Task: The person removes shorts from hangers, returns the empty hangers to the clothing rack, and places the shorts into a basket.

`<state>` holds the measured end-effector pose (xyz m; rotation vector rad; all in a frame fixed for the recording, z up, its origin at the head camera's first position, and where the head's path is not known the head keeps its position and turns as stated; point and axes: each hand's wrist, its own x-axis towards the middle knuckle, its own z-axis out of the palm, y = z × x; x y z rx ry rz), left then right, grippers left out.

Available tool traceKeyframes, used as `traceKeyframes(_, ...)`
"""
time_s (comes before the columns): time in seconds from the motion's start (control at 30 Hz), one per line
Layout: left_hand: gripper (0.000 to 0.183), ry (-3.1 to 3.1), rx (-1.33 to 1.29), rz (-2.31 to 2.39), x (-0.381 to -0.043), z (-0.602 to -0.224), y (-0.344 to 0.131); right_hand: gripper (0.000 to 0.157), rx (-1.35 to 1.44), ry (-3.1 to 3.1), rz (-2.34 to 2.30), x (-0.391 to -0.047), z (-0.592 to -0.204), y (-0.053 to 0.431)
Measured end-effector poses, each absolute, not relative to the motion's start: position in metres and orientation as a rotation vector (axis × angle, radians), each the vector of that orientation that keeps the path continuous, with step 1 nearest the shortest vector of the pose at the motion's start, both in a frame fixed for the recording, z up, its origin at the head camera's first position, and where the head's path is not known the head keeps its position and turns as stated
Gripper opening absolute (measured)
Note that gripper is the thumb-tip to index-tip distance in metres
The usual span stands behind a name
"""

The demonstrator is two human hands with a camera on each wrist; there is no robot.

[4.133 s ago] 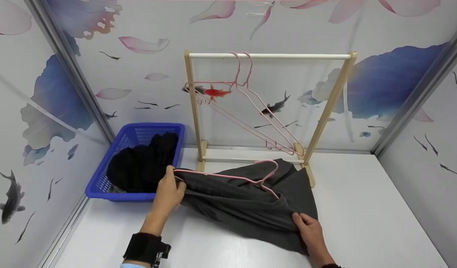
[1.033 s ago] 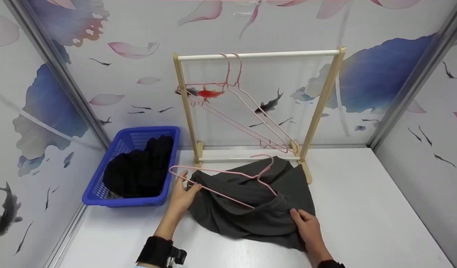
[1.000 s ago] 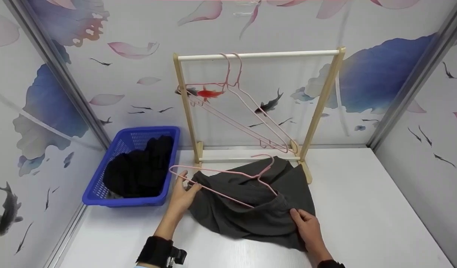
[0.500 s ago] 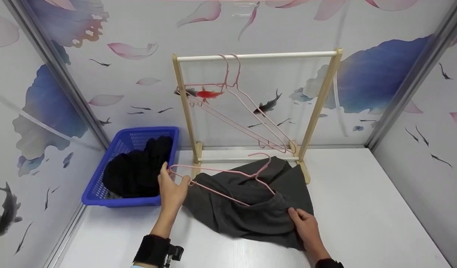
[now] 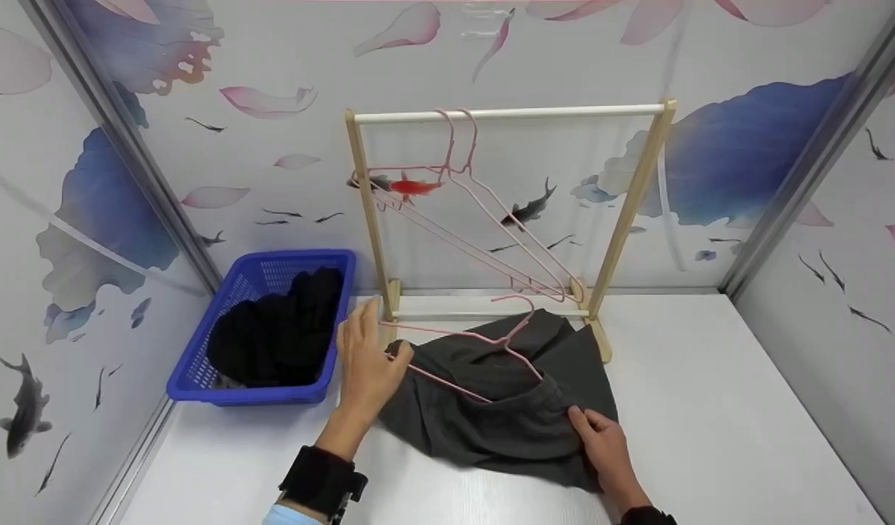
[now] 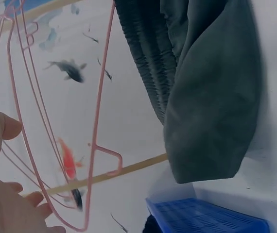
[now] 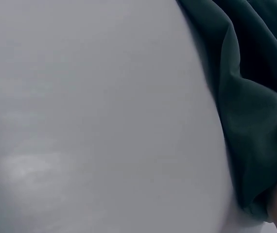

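Dark grey pants (image 5: 483,430) with a gathered waistband lie on the white table. A pink clothes hanger (image 5: 447,383) is partly inside the waist opening; its right end is hidden in the cloth, while its hook and left end stick out. My right hand (image 5: 604,452) pinches the waistband's right side between thumb and fingers. My left hand (image 5: 370,364) is at the hanger's left end, fingers extended and thumb apart. In the left wrist view the hanger's bare end (image 6: 87,213) passes beside the spread thumb and fingertips, and the waistband's left side (image 6: 148,63) hangs apart from that hand.
A wooden rack (image 5: 637,197) with a white bar (image 5: 564,112) stands behind the pants, with two pink hangers (image 5: 483,255) on it. At left is a blue basket (image 5: 199,390) holding black clothes (image 5: 272,343). Patterned walls enclose the table (image 5: 717,415).
My left hand has gone from the waistband's left side to the hanger's end, with fingers more extended. More of the hanger's left part now shows outside the cloth. My right hand stays on the waistband.
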<state>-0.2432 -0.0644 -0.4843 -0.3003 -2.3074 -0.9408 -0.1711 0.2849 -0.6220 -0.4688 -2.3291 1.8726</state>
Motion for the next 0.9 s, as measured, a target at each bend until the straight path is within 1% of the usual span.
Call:
traceKeyframes(0.23,0.069,-2.356,-0.487,-0.791,-0.248,-0.482,-0.050,0.045,-0.479,-2.305,1.895,-0.175,-0.619,0.286)
traceKeyframes(0.5,0.063,-2.462,-0.564,-0.556,-0.250,-0.477,-0.034,0.046,-0.492,-2.280,1.934,-0.180,-0.613,0.289)
traceKeyframes(0.8,0.057,-2.502,-0.670,-0.572,-0.247,-0.471,-0.019,0.049,-0.378,-2.289,1.856,-0.185,-0.600,0.289)
traceKeyframes(0.9,0.052,-2.515,-0.681,-0.562,-0.247,-0.469,-0.015,0.050,-0.327,-2.291,1.815,-0.187,-0.593,0.289)
